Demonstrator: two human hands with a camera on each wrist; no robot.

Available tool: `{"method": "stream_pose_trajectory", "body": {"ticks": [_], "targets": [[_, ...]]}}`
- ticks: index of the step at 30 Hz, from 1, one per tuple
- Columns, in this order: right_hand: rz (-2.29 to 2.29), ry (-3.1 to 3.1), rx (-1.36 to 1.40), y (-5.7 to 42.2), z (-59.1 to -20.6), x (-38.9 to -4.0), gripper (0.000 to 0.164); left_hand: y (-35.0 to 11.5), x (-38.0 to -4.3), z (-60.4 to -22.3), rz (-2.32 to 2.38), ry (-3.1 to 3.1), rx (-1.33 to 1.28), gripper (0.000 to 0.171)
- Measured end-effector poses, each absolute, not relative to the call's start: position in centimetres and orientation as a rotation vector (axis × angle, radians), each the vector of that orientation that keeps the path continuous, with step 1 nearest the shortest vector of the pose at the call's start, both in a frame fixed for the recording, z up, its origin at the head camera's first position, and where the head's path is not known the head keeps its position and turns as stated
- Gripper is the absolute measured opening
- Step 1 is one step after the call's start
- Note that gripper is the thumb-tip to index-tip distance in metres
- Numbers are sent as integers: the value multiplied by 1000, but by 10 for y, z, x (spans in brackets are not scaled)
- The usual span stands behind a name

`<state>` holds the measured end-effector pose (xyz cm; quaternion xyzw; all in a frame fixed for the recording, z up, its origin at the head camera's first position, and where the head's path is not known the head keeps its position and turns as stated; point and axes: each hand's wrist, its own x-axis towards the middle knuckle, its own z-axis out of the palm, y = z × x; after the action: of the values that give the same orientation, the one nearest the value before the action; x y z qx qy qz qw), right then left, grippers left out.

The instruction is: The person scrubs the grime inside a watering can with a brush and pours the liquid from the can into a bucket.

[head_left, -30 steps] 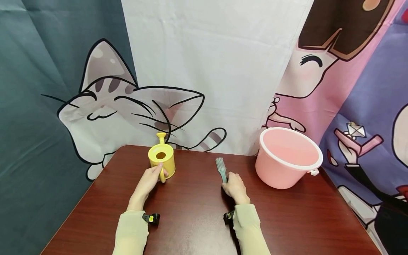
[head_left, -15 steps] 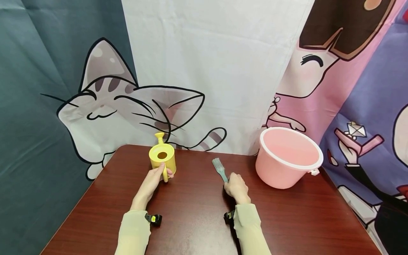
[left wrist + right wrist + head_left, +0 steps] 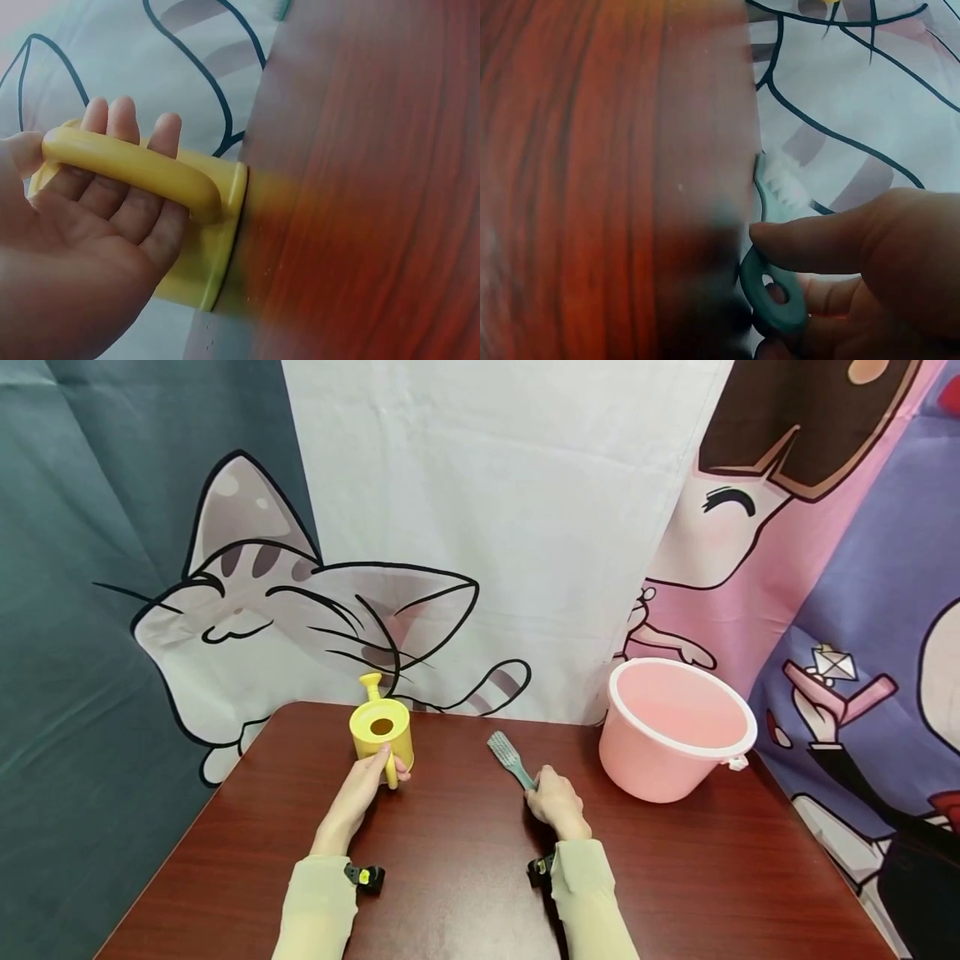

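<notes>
A yellow watering can (image 3: pixel 402 750) stands upright at the table's back left, its spout pointing away. My left hand (image 3: pixel 358 787) holds it by the handle (image 3: pixel 135 166); in the left wrist view the fingers pass through the loop and the thumb lies at the handle's upper end. Right of it, my right hand (image 3: pixel 555 799) grips a small teal scrub brush (image 3: pixel 510 758) by its handle. The right wrist view shows white bristles (image 3: pixel 784 180) facing up, a hole near the handle's end, and my thumb pressing along the brush. Some right fingers are hidden.
A pink bucket (image 3: pixel 641 768) with a white rim stands at the back right, beside my right hand. Behind the dark red wooden table (image 3: pixel 450 868) hangs a printed cloth (image 3: pixel 495 527) with a cartoon cat, close to the table's back edge.
The brush's head has swung to the left while the right hand stays nearly in place. My left hand has shifted slightly right at the handle, and the can's spout has turned a little left.
</notes>
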<state>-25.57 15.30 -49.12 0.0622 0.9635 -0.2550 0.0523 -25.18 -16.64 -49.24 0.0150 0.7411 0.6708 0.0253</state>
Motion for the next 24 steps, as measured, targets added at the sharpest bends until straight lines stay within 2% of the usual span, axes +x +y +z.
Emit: {"method": "stream_pose_trajectory", "body": {"ticks": [6, 11, 15, 18, 24], "targets": [[-827, 2985, 66, 159, -486, -257, 17, -158, -251, -482, 2090, 2283, 39, 55], [-1063, 2949, -81, 165, -488, -255, 14, -156, -252, -485, 2093, 2283, 9, 59], [-1268, 2833, -77, 169, -493, -256, 10, -156, -254, -493, 2104, 2304, 9, 59], [-1251, 2835, -70, 171, -496, -257, 7, -154, -253, -494, 2118, 2297, 14, 57], [-1190, 2847, -56, 170, -498, -258, 25, -151, -251, -498, 2155, 2291, -14, 55]]}}
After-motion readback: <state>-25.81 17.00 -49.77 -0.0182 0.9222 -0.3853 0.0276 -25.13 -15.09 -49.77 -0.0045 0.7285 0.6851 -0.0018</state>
